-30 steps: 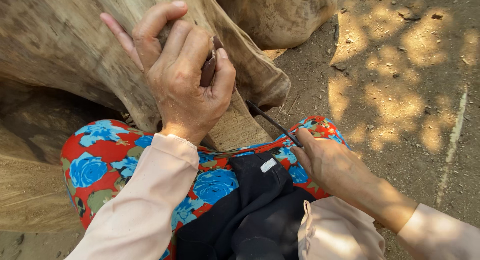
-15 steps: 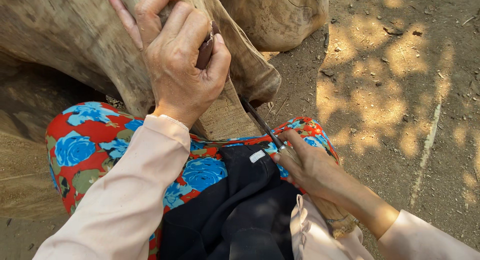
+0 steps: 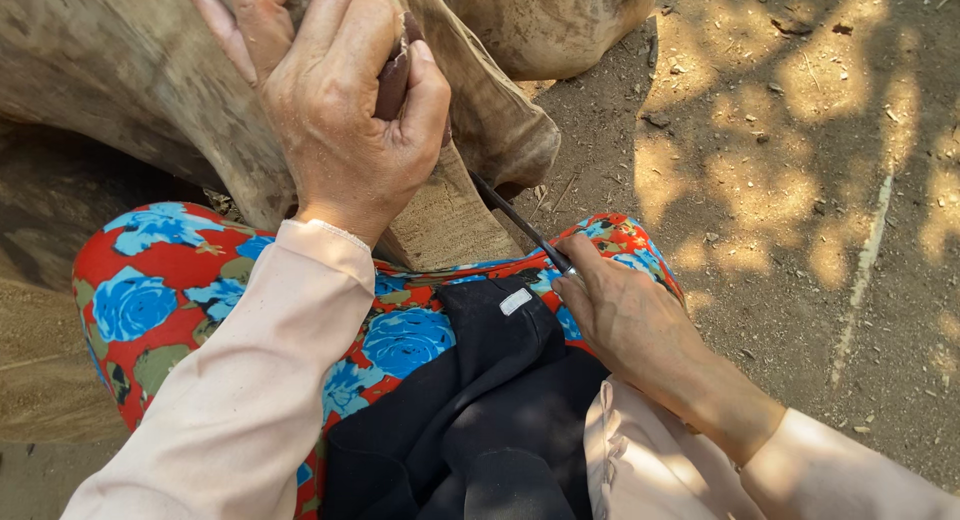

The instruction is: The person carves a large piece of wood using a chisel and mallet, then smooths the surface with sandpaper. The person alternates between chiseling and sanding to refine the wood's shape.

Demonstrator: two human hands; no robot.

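- Wood, pale and rough-grained, makes up the flat piece (image 3: 445, 220) that is propped upright between the knees, its lower end resting against the lap and its upper part hidden under the left hand (image 3: 345, 120)
- Stiffness and some weight are judged of this piece; it is likely to be firm and not fragile, and the upper end, where it is already clasped, seems the natural place for a hold
- A dry, fibrous face with lengthwise streaks is shown on the wood, lighter than the weathered log (image 3: 130, 75) behind it
- A small dark reddish-brown object (image 3: 392, 80) is seen pressed under the left hand's thumb and fingers; what it is cannot be told
- The left hand is closed tightly, gripping the top of the wooden piece together with that dark object
- A thin dark blade (image 3: 520, 225), narrow and straight, is held slanting up toward the foot of the wooden piece; it is judged rigid and sharp, best taken by the handle end, which is hidden in the fist
- The right hand (image 3: 625, 325) is closed around the blade's hidden lower end, resting on the lap
- A red skirt with blue flowers (image 3: 160, 290) and a black cloth (image 3: 480, 400) are spread over the lap, with pale pink sleeves (image 3: 250, 380) on both arms
- Bare earth (image 3: 800, 180), dappled with sunlight and scattered with small chips, lies to the right
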